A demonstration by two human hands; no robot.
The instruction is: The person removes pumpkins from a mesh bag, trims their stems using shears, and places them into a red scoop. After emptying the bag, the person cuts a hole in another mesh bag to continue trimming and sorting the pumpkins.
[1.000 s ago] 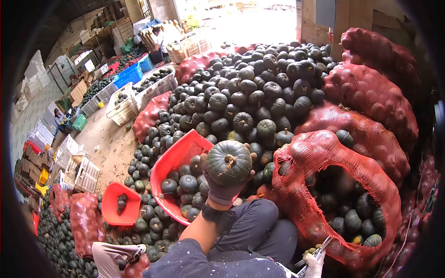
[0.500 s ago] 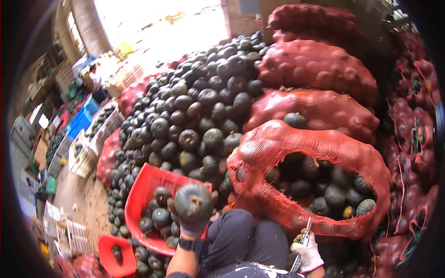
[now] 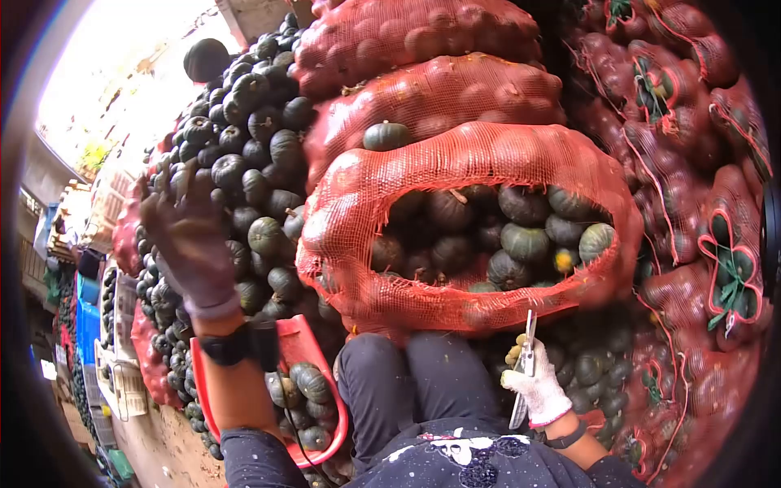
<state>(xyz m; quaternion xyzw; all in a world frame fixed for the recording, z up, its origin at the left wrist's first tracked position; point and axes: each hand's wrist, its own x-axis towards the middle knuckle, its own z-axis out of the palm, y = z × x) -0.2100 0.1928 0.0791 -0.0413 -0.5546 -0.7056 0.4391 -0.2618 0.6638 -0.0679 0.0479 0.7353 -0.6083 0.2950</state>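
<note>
My left hand (image 3: 187, 236), in a dark-stained glove, is stretched out over the squash heap with its fingers spread and nothing in them. Beyond it a dark green squash (image 3: 206, 59) appears to be in the air above the far end of the heap. My right hand (image 3: 538, 386), in a white glove, is closed around a slim silvery bladed tool (image 3: 530, 337) pointing away from me. Just ahead of that hand lies a red mesh sack (image 3: 464, 150), torn or cut open on top, with several squashes (image 3: 525, 242) inside.
A red scoop-like basket (image 3: 340, 407) holding squashes stands left of my knees. The squash heap (image 3: 264, 236) spreads along the left. Full red sacks (image 3: 439, 89) lie behind the opened one, and tied sacks (image 3: 732, 268) line the right. A loose squash (image 3: 386, 136) rests on a sack.
My left hand has let go of the squash it held and swung forward and left, opening. My view has turned to the right. The right hand still grips the bladed tool.
</note>
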